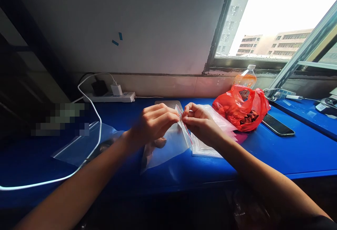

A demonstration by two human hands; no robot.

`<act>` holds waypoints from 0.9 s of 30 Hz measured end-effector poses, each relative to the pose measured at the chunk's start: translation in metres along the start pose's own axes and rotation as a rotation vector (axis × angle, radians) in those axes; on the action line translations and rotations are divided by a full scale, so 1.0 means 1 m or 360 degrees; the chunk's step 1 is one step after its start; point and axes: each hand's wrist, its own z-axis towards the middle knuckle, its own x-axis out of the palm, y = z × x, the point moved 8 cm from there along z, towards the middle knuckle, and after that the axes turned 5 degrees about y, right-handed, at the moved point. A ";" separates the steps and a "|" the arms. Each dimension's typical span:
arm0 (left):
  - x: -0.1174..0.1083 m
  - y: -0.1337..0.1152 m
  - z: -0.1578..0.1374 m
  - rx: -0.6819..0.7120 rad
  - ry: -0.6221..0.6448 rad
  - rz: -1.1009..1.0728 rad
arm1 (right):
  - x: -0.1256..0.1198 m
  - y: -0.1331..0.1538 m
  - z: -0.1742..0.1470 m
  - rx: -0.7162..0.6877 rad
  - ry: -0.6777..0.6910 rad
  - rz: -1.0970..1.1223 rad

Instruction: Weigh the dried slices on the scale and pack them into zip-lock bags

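Observation:
A clear zip bag (171, 145) with a red line along its mouth lies tilted on the blue table, its mouth raised between my hands. Something brownish shows inside it, too blurred to name. My left hand (158, 119) pinches the zip edge from the left. From the right, my right hand (198, 117) grips the same edge between thumb and fingers, close to the left fingertips. Beside my right hand is a stack of flat clear bags (207, 149), partly under that hand. Another filled clear bag (76, 149) lies left of my left forearm, its contents dark.
A white cable (99, 131) loops from a charger on the power strip (110, 97) across the left side. To the right stand a red plastic bag (237, 107), a bottle of orange drink (246, 79) and a phone (279, 124). A wall and window border the blue table (276, 156).

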 end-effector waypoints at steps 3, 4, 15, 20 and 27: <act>0.001 -0.002 0.002 0.0017 0.0100 0.0051 | 0.000 0.003 0.001 -0.0062 0.0020 -0.0111; 0.002 -0.002 0.003 0.0019 0.0132 0.0051 | 0.000 0.004 0.001 -0.0066 0.0018 -0.0163; 0.013 -0.007 0.007 0.0030 0.0467 0.0074 | -0.014 -0.001 0.005 0.0206 0.0064 -0.0931; 0.012 0.002 0.005 -0.0093 0.0490 -0.0032 | -0.022 0.000 0.008 0.0170 0.0042 -0.1291; 0.027 -0.001 0.001 -0.0116 0.0625 -0.0012 | 0.002 -0.002 0.002 -0.0003 0.0412 -0.1681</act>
